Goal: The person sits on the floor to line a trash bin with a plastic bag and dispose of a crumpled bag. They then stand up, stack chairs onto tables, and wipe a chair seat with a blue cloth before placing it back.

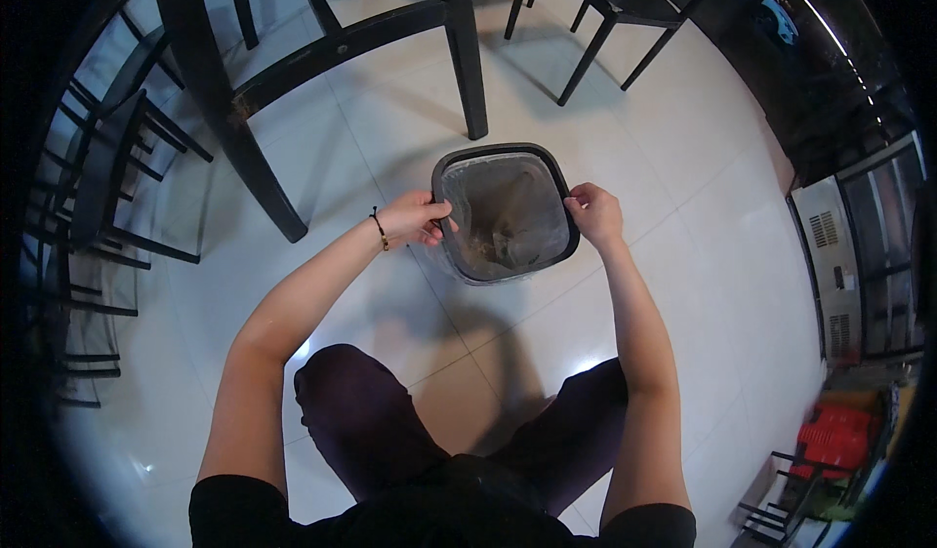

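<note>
The bin (506,212) stood on the white floor (683,206) in front of the person's knees, near a dark table leg (467,50). The left hand (415,219) gripped its left rim and the right hand (593,212) pinched the right rim, seemingly working the clear liner (508,206) at the edge. Freeing it would call for even pulls on both sides.

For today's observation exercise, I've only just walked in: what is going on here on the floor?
A person crouches on a white tiled floor over a small black-rimmed bin lined with a clear plastic bag. The left hand grips the bin's left rim and the right hand its right rim. Some rubbish lies in the bag. Dark table and chair legs stand just beyond.
</note>
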Tool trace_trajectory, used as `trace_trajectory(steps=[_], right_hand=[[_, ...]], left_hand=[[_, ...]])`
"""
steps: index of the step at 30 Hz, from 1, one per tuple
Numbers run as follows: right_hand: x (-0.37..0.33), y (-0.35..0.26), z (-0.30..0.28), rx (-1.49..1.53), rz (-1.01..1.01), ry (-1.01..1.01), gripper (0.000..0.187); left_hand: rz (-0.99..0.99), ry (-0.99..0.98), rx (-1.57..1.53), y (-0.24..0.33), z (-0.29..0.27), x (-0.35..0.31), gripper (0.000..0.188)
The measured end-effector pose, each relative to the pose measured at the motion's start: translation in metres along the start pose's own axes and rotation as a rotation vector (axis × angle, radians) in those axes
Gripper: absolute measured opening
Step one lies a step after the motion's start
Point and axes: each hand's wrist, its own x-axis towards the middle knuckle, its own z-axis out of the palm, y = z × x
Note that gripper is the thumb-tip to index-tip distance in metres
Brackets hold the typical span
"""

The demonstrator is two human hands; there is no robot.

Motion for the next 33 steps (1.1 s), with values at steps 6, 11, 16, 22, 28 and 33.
trace_trajectory(steps=[6, 11, 16, 22, 28, 33], right_hand=[[-0.004, 0.001, 0.006, -0.04, 0.019, 0.009, 0.017], [-0.003, -0.001, 0.01, -0.029, -0.027, 0.002, 0.023], [-0.001, 0.002, 0.014, -0.023, -0.112, 0.007, 0.029], [0.001, 0.004, 0.013, 0.003, -0.121, -0.038, 0.028], [0.01, 0.026, 0.023, 0.336, 0.02, -0.176, 0.029], [0.013, 0.037, 0.022, 0.206, 0.129, -0.296, 0.031]], left_hand=[[0.053, 0.282, 0.446, -0.001, 0.009, 0.007, 0.028], [0.11, 0.427, 0.816, -0.01, 0.005, 0.018, 0.026], [0.046, 0.413, 0.723, -0.016, 0.002, 0.028, 0.024], [-0.153, 0.286, 0.364, -0.015, -0.007, 0.029, 0.028], [-0.115, 0.385, 0.412, -0.02, -0.01, 0.03, 0.034], [0.428, 0.795, 0.938, -0.026, 0.013, 0.003, 0.042]])
